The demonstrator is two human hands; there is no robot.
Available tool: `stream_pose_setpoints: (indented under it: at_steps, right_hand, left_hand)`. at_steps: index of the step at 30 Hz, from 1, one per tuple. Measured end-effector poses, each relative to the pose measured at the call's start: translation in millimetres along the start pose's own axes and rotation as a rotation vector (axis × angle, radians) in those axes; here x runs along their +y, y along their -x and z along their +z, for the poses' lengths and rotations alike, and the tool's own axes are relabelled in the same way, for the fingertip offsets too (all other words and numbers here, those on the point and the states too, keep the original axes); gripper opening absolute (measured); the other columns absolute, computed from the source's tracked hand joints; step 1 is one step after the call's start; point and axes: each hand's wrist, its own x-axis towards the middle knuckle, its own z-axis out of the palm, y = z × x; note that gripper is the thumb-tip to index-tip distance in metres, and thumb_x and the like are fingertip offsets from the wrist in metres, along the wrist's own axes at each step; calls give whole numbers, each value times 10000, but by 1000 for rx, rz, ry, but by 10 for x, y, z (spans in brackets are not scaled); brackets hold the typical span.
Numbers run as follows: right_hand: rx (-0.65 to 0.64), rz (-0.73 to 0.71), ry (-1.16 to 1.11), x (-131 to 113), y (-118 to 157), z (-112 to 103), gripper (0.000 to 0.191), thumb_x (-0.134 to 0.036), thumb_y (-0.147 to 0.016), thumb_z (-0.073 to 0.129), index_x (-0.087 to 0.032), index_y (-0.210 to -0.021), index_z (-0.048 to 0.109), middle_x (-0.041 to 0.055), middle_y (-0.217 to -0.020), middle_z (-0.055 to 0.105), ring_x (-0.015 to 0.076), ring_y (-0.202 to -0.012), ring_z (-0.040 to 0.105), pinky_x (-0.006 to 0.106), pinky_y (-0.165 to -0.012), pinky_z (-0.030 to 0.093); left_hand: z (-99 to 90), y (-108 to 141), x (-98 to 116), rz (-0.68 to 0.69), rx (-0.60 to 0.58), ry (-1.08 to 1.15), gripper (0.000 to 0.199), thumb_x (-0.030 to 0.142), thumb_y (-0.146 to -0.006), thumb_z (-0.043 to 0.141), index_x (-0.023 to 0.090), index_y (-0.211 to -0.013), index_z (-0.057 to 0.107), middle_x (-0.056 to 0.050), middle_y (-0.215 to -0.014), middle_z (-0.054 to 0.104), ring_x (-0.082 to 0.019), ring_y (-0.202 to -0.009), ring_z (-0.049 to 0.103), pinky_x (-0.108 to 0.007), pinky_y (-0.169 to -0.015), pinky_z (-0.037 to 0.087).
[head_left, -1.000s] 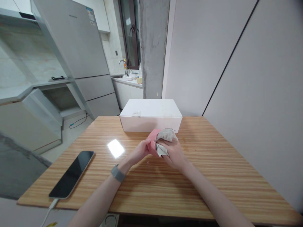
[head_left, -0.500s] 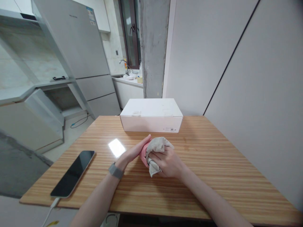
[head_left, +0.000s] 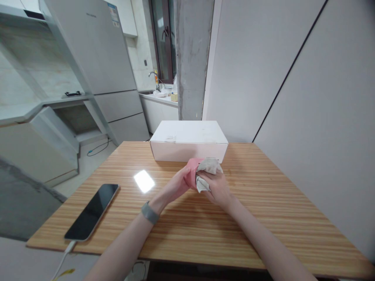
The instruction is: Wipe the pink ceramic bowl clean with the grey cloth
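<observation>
Between our hands, our left hand [head_left: 178,182] grips a pink object [head_left: 191,168], half covered – our right hand [head_left: 219,190] clasps a grey cloth [head_left: 209,165] against it, fingertips hidden. Beyond them, a white box [head_left: 189,133], lower front partly blocked from us.

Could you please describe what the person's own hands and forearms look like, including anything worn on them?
The left hand and right hand wear no gloves. A grey band circles the left wrist; none shows on the right. No sleeves cover the visible forearms.
</observation>
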Motion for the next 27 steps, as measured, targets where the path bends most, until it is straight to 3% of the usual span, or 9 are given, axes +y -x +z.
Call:
stream_pose_setpoints:
  at_steps: [4, 8, 13, 16, 19, 24, 27]
  right_hand:
    - [-22, -70, 86, 10, -7, -10, 339, -312, -854, 437, -133, -1076, 621, 146, -1003, 722, 310, -949, 632, 439, -840, 443]
    - [-67, -184, 47, -50, -19, 22, 340, -335, -841, 460, -126, -1057, 620, 145, -996, 720, 300, -949, 632, 431, -858, 448]
    - [-87, -238, -22, -136, -24, 92, 285, -331, -829, 476, -141, -979, 626, 137, -923, 721, 272, -878, 648, 409, -833, 448]
    - [-86, -207, -60, -121, -5, 119, 277, -319, -818, 466, -158, -980, 624, 127, -934, 720, 273, -890, 641, 425, -852, 437]
    - [-89, -168, -99, -63, 3, 124, 295, -316, -832, 444, -169, -1023, 614, 118, -1017, 710, 287, -986, 613, 439, -900, 418]
    - [-67, -58, -111, 33, -21, 79, 294, -334, -866, 397, -185, -983, 622, 102, -981, 709, 286, -945, 605, 437, -864, 410]
    - [-44, 22, -78, 63, -16, 43, 284, -314, -873, 371, -184, -926, 618, 100, -915, 709, 278, -859, 608, 419, -784, 421]
  left_hand:
    - [53, -22, 15, -31, 27, 109, 396, 384, -840, 530, 111, -1085, 678, -106, -1083, 712, -258, -1080, 613, -321, -920, 440]
    - [-15, -56, 60, -84, 126, 0, 528, 523, -844, 483, 80, -1040, 692, -112, -938, 745, -263, -943, 665, -309, -830, 465]
    - [-92, -35, 149, -123, 127, -200, 515, 528, -864, 502, 72, -950, 724, -100, -892, 750, -255, -947, 651, -352, -954, 403]
    - [-137, -21, 176, -82, 136, -286, 379, 439, -883, 537, 124, -955, 735, -59, -956, 745, -218, -1041, 614, -318, -1043, 327]
    - [-179, -25, 148, -29, 160, -336, 371, 448, -878, 547, 146, -1003, 723, -44, -1026, 732, -217, -1102, 581, -325, -1066, 299]
    - [-183, -7, 37, -34, 227, -271, 484, 523, -831, 583, 148, -1125, 664, -81, -1124, 694, -249, -1095, 582, -359, -962, 392]
    - [-129, 22, 1, -38, 154, -157, 439, 464, -830, 610, 154, -1139, 646, -90, -1128, 686, -229, -1023, 608, -331, -882, 435]
